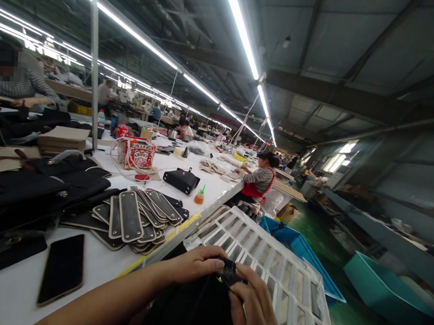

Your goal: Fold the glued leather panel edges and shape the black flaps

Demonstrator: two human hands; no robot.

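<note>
Low in the view, my left hand (199,264) is closed with its thumb and fingers pinching a small black leather piece (229,271). A shiny metal spot shows on that piece. My right hand (252,300) grips its other side with bent fingers. Below the hands is a dark mass (198,307); whether it belongs to the piece or is clothing, I cannot tell. To the left, a pile of black panels with pale edges and metal studs (131,216) lies on the white table (113,268).
A phone (62,268) lies on the table near black bags (27,181). Farther back are a black case (181,180), a glue bottle (199,195) and a red patterned bag (135,153). A slotted white rack (269,267) and blue bins (303,254) stand right. A co-worker (258,177) sits ahead.
</note>
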